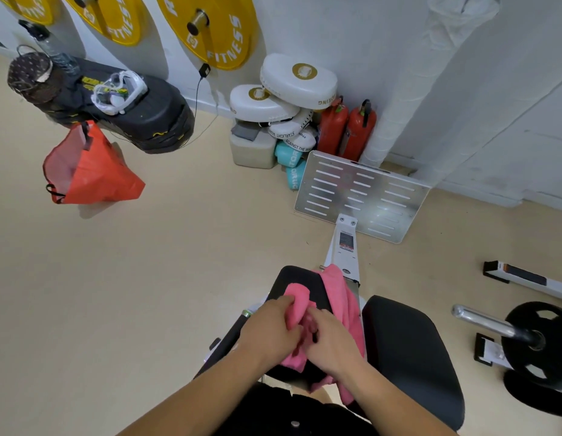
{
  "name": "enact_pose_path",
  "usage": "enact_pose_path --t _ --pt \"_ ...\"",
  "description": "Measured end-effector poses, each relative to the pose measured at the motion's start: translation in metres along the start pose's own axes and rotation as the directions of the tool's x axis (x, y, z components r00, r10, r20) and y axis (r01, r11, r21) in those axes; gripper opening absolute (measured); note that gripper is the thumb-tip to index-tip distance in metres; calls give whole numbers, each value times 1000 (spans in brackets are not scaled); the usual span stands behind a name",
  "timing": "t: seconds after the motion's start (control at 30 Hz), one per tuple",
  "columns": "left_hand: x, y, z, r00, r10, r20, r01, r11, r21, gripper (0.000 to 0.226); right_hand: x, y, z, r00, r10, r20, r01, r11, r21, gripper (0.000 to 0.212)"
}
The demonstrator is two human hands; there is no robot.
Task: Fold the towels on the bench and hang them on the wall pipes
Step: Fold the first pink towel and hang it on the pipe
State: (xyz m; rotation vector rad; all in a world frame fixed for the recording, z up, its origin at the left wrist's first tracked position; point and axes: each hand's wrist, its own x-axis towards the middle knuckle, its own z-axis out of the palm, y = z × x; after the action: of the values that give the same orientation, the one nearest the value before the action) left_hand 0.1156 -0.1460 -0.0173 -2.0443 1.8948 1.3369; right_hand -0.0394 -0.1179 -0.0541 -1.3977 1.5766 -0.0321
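Observation:
A pink towel [341,297] lies bunched over the black padded bench [300,280] at the bottom centre. My left hand [271,325] grips a folded pink part of it from the left. My right hand [331,339] pinches the towel right beside the left hand, fingers curled into the cloth. More pink cloth hangs down the bench's right side by the second black pad [411,347]. A white wrapped pipe [405,89] runs up the wall at the right, with a pale cloth [462,14] draped at its top.
A metal footplate [361,196] stands ahead of the bench. White boxing pads [292,86] and two red fire extinguishers [348,127] sit against the wall. An orange bag [91,168] hangs at left by a black punch bag base [147,111]. A barbell with plate [537,338] lies at right.

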Motion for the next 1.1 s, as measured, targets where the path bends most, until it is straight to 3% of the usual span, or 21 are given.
enact_pose_path --t 0.1,0.2,0.3,0.43,0.53,0.7,0.83,1.0,1.1 --pt "1 10 17 996 74 47 -78 993 92 32 -5 11 -13 991 128 -31 -117 963 241 56" --pt "4 10 27 995 63 83 -74 989 129 44 -10 11 -20 989 145 0 -137 937 321 52" --pt "8 2 29 999 8 -40 -2 988 153 54 -7 10 -22 991 129 23 -130 947 295 49" --pt "19 -9 42 989 -134 -65 137 990 46 89 -3 13 -26 988 133 82 -150 956 252 57" --pt "28 -7 44 986 -162 -37 162 987 10 70 -6 9 -27 987 132 90 -151 956 251 64" --pt "13 -9 9 997 57 57 -51 993 -103 59 -23 -12 -28 986 148 71 -163 934 317 74" --pt "-29 -26 -39 946 325 -14 -325 946 -4 57 -50 -47 -33 997 25 -69 -8 971 238 100" --pt "-81 -44 -99 828 555 -83 -552 832 58 70 -76 -112 -41 952 -306 -24 303 950 -70 73" --pt "-101 -50 -126 757 646 -99 -634 763 128 69 -88 -141 -47 939 -342 18 341 930 -134 50"
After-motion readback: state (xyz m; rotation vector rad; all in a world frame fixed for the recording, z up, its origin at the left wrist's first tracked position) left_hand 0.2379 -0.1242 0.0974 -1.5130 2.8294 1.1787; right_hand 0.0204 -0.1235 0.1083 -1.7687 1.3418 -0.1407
